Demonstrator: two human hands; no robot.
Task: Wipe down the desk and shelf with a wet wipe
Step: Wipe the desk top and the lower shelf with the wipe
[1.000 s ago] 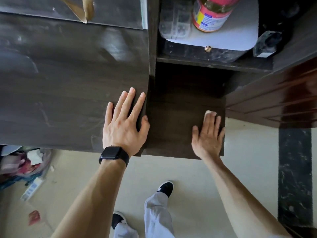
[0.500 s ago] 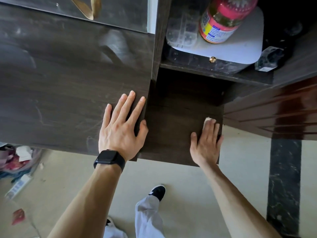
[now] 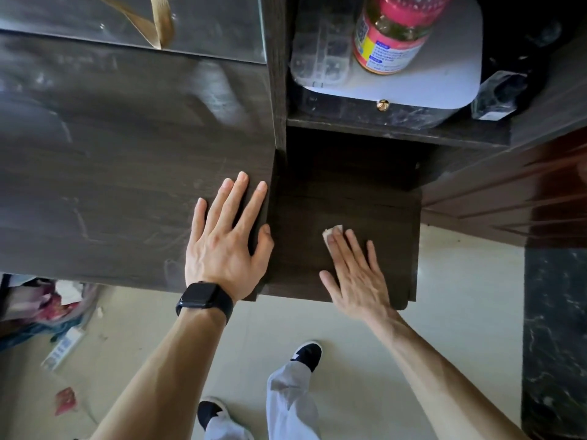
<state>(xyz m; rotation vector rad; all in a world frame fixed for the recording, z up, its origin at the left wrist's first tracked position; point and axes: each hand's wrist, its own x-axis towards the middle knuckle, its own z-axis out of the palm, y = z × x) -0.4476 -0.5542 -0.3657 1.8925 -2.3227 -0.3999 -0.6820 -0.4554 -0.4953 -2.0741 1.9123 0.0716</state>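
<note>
The dark wooden desk [image 3: 111, 185] fills the left of the view. My left hand [image 3: 225, 239], with a black watch on the wrist, rests flat on the desk's right front corner, fingers straight. To the right and lower sits a dark shelf board [image 3: 381, 223]. My right hand [image 3: 352, 268] lies flat on it and presses a small white wet wipe [image 3: 332, 232] under its fingertips; only the wipe's tip shows.
An upper shelf [image 3: 397, 127] holds a pink-labelled jar [image 3: 390, 33], a clear plastic case [image 3: 320, 49], a white pad [image 3: 444, 87] and a small glass block [image 3: 495, 93]. A reddish wooden panel [image 3: 524, 192] stands at the right. Clutter [image 3: 47, 309] lies on the floor at the left.
My right hand has slid the wipe leftward across the lower shelf board, away from its right edge. My left hand stays planted on the desk corner.
</note>
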